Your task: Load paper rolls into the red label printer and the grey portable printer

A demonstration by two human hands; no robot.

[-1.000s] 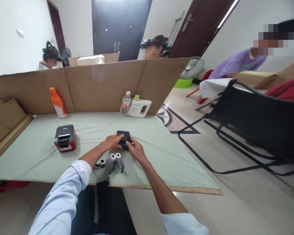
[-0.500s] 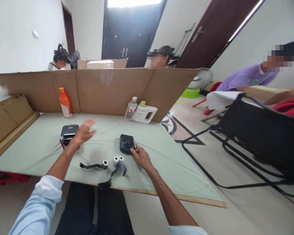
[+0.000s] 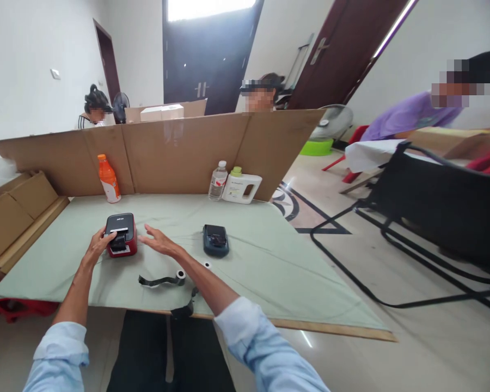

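A red and black label printer [image 3: 121,218] sits on the table, left of centre. My left hand [image 3: 95,247] grips its left side, the thumb laid over the front edge. Just off its right side is my right hand [image 3: 162,243], fingers stretched out and holding nothing. A dark blue portable printer [image 3: 215,240] lies farther right, untouched. Below my right hand rests a small paper roll [image 3: 180,276] with a dark strip unrolled to the left. My right forearm partly hides another roll [image 3: 207,265] and a black strip [image 3: 183,311] hanging at the table's front edge.
A cardboard partition [image 3: 179,149] stands along the back. Against it are an orange bottle [image 3: 109,179], a clear bottle [image 3: 218,182] and a white jug [image 3: 239,188]. Cardboard boxes [image 3: 22,209] line the left; a black folding chair [image 3: 441,212] stands right. Several people sit beyond.
My right hand has let go of the blue printer and swung left to the red printer. My left hand has come down onto the red printer, which now faces me more squarely.
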